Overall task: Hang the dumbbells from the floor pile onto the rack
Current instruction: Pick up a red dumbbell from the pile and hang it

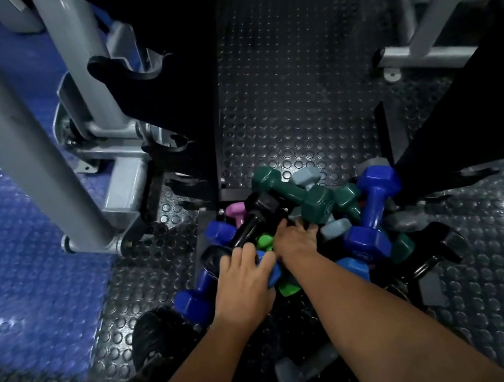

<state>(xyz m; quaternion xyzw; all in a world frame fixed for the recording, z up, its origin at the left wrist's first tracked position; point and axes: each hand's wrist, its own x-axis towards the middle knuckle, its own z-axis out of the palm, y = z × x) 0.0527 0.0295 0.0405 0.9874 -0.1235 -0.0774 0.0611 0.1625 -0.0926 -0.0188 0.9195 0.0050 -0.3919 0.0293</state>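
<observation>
Blue dumbbell point(207, 286): under left hand point(244, 282), fingers curled over it; right hand point(294, 239) (grip unclear) buried deeper in the pile.

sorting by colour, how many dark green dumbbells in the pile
3 in view: one dark green dumbbell lies on top at the back, a second is just right of it, and a third peeks out at the right edge. Others may be buried.

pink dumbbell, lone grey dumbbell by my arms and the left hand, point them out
pink dumbbell point(234, 211): head view, on its visible pink head at the pile's left edge.
lone grey dumbbell point(307, 371): head view, on its handle, between the forearms.
left hand point(245, 282): head view, on the back of the hand.
</observation>
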